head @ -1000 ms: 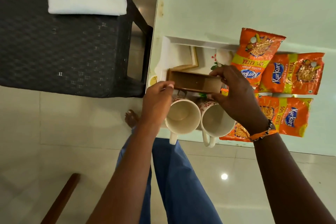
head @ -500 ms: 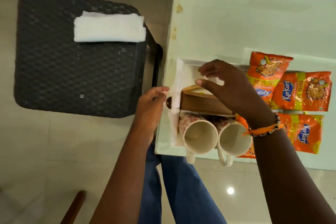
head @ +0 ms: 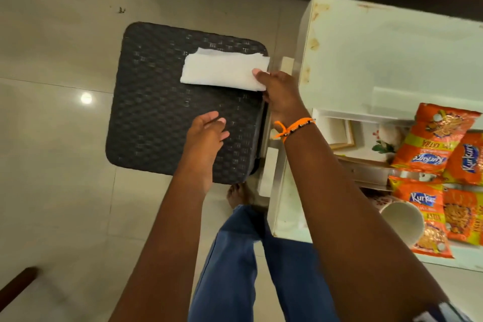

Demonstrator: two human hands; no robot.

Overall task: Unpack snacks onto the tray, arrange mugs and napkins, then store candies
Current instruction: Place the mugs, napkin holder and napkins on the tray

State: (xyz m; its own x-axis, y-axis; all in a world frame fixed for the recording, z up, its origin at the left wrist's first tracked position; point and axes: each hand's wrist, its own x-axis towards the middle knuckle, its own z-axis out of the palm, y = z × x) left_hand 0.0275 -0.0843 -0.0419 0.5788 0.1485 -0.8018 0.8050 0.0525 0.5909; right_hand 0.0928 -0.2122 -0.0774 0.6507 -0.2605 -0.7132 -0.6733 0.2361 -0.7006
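The right hand [head: 281,94] reaches across to the black woven stool [head: 162,112] and pinches the right end of the folded white napkins [head: 222,69], the thumb lying on top of the stack; an orange thread bracelet [head: 294,127] sits on this wrist. The napkins lie flat on the far right part of the stool seat, close to its edge. The left hand [head: 206,133] hangs over the seat with the fingers loosely spread and holds nothing; I cannot tell if it touches the weave.

To the right of the stool stands the pale table [head: 379,60], with rusty marks along its left edge; on it is the white tray [head: 337,115], partly hidden by the right forearm. In the tray a wooden holder [head: 366,171] lies near the middle, and orange Kurkure snack packets [head: 436,136] cover the right side, some overlapping each other. One white mug [head: 402,221] lies at the near side of the tray with its mouth facing the camera, just beside a packet. Below, blue trousers [head: 235,264] and a bare foot [head: 239,193] stand on the glossy tiled floor [head: 52,165].
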